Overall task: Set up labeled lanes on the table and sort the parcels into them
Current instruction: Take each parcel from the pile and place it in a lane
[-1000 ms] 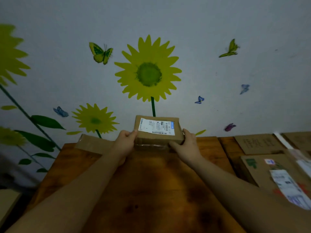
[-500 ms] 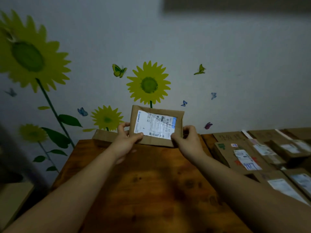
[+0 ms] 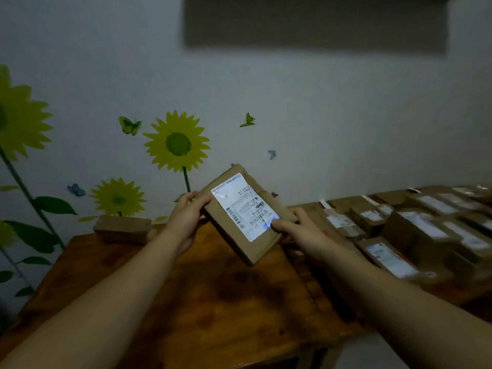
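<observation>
Parcel turn: half a second ago the parcel sat level between the hands, its label running across. Now it is swung onto a diagonal, one corner pointing up at the wall and the opposite corner down toward the table (the view has also swung right, so more of the right-hand stock shows).
Parcel place: in the air over the far middle of the wooden table, touching nothing but the two hands, its labelled face tipped toward the camera.
Shipping label: a white sheet with barcodes and small print covering most of the facing side; the print is too blurred to read.
Left hand: grips the parcel's upper-left edge with curled digits wrapped over onto the front. I cannot tell which of them is the thumb.
Right hand: pinches the lower-right end, the thumb laid flat on the corner of the shipping label and the other fingers tucked behind the cardboard.
Small box: plain cardboard, resting at the table's far-left edge against the wall, to the left of the left hand and apart from it.
Labelled boxes: many cardboard boxes with white labels packed close together across the surface on the right, blurred.
Wall: pale, with a sunflower sticker just above the parcel, other flowers and butterflies around it, and a dark rectangular panel high up.
</observation>
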`<state>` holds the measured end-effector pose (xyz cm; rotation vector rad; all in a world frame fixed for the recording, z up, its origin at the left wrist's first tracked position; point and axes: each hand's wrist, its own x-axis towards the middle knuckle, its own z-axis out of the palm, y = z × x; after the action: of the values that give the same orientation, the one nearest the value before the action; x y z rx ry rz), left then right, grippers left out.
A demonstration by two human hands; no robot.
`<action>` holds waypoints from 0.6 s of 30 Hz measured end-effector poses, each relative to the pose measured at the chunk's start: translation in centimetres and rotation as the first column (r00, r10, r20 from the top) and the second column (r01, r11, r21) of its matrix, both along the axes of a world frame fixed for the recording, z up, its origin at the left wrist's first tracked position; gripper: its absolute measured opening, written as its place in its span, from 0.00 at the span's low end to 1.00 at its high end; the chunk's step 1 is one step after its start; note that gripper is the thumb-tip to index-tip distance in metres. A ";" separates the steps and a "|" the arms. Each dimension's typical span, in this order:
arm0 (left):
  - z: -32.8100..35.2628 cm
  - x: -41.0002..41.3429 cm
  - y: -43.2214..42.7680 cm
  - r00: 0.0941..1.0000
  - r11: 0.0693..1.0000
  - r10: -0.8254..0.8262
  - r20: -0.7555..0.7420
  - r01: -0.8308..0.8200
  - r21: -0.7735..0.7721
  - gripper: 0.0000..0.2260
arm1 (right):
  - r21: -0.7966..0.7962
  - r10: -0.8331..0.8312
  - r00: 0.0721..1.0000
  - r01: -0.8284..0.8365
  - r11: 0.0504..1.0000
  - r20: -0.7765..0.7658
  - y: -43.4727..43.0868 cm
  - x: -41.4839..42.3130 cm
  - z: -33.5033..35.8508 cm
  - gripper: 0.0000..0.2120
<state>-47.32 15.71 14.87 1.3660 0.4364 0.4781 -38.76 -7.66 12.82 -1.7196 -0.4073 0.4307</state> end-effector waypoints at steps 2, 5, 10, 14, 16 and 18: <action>-0.5 1.7 -4.5 0.999 0.999 -0.029 -0.026 0.027 -0.047 0.20 | -0.017 -0.029 1.000 0.030 0.999 0.010 -4.4 0.3 -0.4 0.20; -2.1 3.3 -12.4 0.966 0.982 -0.188 -0.175 0.181 -0.054 0.19 | -0.006 -0.088 0.995 0.088 0.996 0.043 -11.0 0.7 -1.2 0.22; -4.3 5.1 -23.6 0.916 0.958 -0.283 -0.286 0.284 -0.038 0.15 | -0.105 -0.042 0.996 0.049 0.993 0.074 -21.2 0.8 -2.8 0.26; -4.4 6.0 -29.8 0.893 0.953 -0.294 -0.340 0.303 -0.029 0.11 | -0.168 -0.036 0.999 0.042 0.985 0.038 -26.9 0.0 -3.7 0.30; -4.1 6.4 -32.0 0.868 0.937 -0.332 -0.370 0.348 -0.026 0.15 | -0.189 -0.023 0.998 0.034 0.981 0.058 -29.2 0.0 -3.5 0.30; -3.8 7.0 -33.5 0.841 0.918 -0.371 -0.393 0.395 -0.021 0.22 | -0.204 -0.038 0.996 0.053 0.978 0.075 -31.0 0.6 -3.2 0.31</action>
<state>-40.27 -17.82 11.11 1.5677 0.4574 -0.1217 -38.19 -38.65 9.65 -1.9463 -0.3841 0.3901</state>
